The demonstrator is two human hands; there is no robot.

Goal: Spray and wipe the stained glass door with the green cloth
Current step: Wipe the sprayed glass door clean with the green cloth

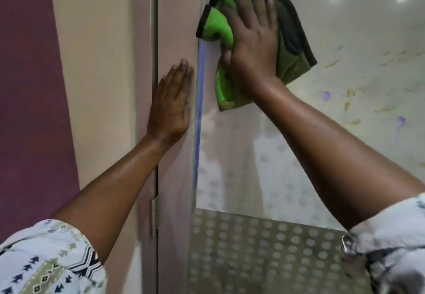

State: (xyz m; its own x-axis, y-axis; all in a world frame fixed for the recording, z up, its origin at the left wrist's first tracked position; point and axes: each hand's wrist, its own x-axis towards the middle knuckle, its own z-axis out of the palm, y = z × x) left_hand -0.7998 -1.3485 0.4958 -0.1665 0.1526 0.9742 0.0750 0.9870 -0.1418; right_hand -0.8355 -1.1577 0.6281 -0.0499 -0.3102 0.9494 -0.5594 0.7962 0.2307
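The tall glass door pane point(345, 132) fills the right of the frame, smeared with yellowish-brown streaks and two purple spots at centre right, with a dotted frosted band along its bottom. Pressed flat against its upper left corner is the crumpled bright green microfibre cloth with dark edging point(220, 29). The pinkish door frame strip point(177, 29) borders it at centre.

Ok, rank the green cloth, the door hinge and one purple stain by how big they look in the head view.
1. green cloth
2. door hinge
3. purple stain, though hinge and stain look close in size.
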